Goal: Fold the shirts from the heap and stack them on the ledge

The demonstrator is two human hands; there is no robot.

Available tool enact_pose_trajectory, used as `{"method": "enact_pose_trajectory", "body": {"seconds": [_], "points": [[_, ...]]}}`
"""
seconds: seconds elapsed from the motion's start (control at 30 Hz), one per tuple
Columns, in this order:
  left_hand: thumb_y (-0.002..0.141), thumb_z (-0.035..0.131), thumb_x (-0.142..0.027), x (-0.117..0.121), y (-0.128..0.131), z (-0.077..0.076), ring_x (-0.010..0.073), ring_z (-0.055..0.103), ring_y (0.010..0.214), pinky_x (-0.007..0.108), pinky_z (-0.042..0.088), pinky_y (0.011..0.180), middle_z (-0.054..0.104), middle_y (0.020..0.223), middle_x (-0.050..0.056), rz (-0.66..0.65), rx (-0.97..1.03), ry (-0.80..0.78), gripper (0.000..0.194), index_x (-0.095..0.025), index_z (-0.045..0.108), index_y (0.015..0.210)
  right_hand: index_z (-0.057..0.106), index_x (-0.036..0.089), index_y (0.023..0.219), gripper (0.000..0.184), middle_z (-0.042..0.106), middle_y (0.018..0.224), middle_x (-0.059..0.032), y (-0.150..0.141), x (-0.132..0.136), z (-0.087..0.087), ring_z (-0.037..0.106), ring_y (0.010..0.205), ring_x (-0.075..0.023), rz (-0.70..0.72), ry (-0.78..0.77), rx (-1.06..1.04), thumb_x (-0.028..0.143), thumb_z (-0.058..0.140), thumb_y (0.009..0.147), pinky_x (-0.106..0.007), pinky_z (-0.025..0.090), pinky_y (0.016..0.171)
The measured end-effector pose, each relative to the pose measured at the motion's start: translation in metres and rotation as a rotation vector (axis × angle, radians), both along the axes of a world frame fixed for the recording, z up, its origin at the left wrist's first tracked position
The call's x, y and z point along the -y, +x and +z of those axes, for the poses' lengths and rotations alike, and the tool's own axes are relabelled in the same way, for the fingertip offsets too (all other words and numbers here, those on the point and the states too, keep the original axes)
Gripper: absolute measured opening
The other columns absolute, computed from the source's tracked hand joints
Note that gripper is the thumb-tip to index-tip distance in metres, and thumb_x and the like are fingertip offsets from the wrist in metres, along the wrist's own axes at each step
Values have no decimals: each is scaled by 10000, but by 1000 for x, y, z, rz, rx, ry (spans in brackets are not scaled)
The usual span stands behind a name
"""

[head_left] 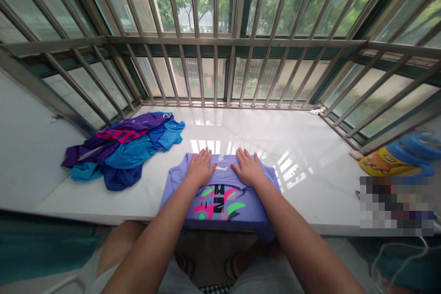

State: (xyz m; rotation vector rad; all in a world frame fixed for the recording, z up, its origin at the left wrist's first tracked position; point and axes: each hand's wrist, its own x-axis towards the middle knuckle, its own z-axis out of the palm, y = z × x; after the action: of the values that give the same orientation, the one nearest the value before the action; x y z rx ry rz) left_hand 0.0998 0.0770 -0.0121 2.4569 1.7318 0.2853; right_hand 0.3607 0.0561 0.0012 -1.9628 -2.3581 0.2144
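A lavender T-shirt (175, 183) with a pink, green and black print lies spread on the white ledge, its lower part hanging over the front edge. My left hand (200, 167) rests flat on the shirt's upper left, fingers stretched toward the window. On the upper right, my right hand (248, 168) lies flat too, with fingers apart. Between the two hands shows a small white logo near the collar. Neither hand grips the fabric.
To the left sits a crumpled pile of blue and purple clothes (131, 147) on the white ledge (320, 161). A yellow and blue bottle (392, 163) lies at the right, near a blurred-out patch. Metal window bars (216, 73) enclose the back and sides. A white cable (396, 250) hangs at lower right.
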Motion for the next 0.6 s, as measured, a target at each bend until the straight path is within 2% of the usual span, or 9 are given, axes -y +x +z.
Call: {"method": "enact_pose_trajectory", "body": {"seconds": [0.13,0.37,0.6], "points": [[1101,387,-511,-8,5,2,334,288,1668,600,201,1351,306,1796,138,9,0,-10,689,-223,340,1726,247,187,1761,824,204,1818,-104,-1,-7,0,162,1695,-307,-6,-4,-4,678,236,1099,-654,54,1350],[1105,358,-531,-19,6,5,319,270,1675,606,191,1351,283,1803,140,-5,-27,-38,697,-204,348,1720,227,177,1763,832,168,1824,-118,0,-17,0,114,1703,-310,-48,-17,7,678,236,1099,-687,14,1335],[1105,352,-548,-35,9,10,301,252,1682,602,178,1355,278,1810,112,-1,-38,-66,681,-252,356,1717,227,187,1765,812,167,1827,-118,0,-31,6,109,1703,-310,-55,-38,8,658,234,1103,-666,17,1341]]}}
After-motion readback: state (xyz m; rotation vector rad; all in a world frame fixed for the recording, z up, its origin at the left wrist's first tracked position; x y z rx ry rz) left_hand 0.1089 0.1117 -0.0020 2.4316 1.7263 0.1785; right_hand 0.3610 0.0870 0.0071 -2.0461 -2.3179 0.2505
